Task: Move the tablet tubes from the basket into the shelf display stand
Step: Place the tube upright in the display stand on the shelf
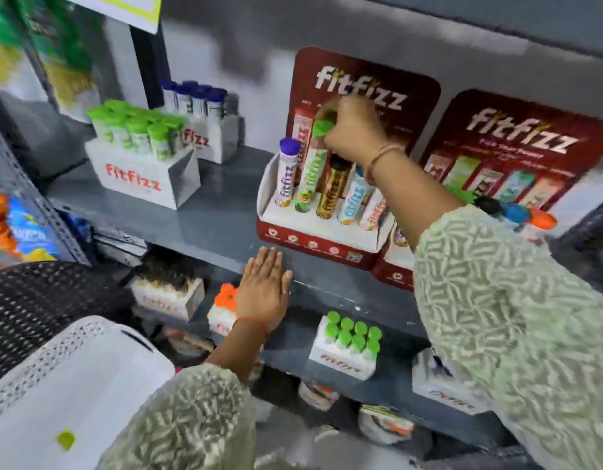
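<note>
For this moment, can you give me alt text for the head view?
The right hand grips the green cap of a tablet tube standing in the red display stand on a grey shelf, between a purple-capped tube and a gold tube. The left hand rests flat on the shelf's front edge.

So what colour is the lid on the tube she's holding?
Green. The right hand grips the tube's cap, seen best in the head view.

Five tubes stand in the display stand point(313, 228) on the shelf point(205, 215); a second stand point(391, 273) sits right.
</note>
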Demonstrator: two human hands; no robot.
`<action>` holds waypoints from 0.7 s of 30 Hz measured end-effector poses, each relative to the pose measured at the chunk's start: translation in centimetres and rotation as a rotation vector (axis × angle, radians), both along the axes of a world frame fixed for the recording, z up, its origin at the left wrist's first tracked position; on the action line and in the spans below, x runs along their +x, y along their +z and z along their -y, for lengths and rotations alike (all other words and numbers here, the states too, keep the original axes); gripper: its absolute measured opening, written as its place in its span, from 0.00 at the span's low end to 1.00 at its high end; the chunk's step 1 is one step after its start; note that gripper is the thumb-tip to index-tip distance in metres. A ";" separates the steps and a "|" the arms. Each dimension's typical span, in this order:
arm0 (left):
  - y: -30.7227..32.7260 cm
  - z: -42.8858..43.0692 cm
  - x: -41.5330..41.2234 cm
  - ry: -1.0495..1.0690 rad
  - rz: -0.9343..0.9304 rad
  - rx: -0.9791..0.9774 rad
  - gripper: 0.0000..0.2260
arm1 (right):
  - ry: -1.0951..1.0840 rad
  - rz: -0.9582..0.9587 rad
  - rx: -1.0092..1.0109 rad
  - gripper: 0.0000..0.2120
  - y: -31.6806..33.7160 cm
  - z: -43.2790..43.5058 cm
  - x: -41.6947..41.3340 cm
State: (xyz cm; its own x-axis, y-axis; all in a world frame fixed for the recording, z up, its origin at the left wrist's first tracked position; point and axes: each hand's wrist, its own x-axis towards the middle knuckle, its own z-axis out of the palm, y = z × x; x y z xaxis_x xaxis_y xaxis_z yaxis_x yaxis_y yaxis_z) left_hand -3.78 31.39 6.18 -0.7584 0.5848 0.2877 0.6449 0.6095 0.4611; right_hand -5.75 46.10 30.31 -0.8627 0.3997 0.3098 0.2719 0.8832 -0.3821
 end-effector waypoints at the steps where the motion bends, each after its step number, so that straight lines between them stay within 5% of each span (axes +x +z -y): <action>1: 0.1 0.0 0.0 0.000 -0.008 -0.010 0.33 | -0.012 0.021 0.001 0.16 -0.3 -0.3 -0.5; 15: 0.3 0.3 0.0 -0.016 -0.019 -0.110 0.35 | -0.110 0.063 0.209 0.15 -1.4 -0.2 -2.2; 21: 1.1 0.7 -0.3 -0.060 0.032 -0.192 0.22 | -0.153 0.108 0.255 0.16 -1.4 0.2 -2.8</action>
State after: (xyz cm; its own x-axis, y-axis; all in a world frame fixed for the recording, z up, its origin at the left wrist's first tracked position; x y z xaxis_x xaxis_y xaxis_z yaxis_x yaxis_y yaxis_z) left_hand -4.07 30.68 7.28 -0.7277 0.6707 0.1432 0.6695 0.6494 0.3606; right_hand -8.59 45.93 28.90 -0.8319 0.4486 0.3267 0.4361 0.8925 -0.1151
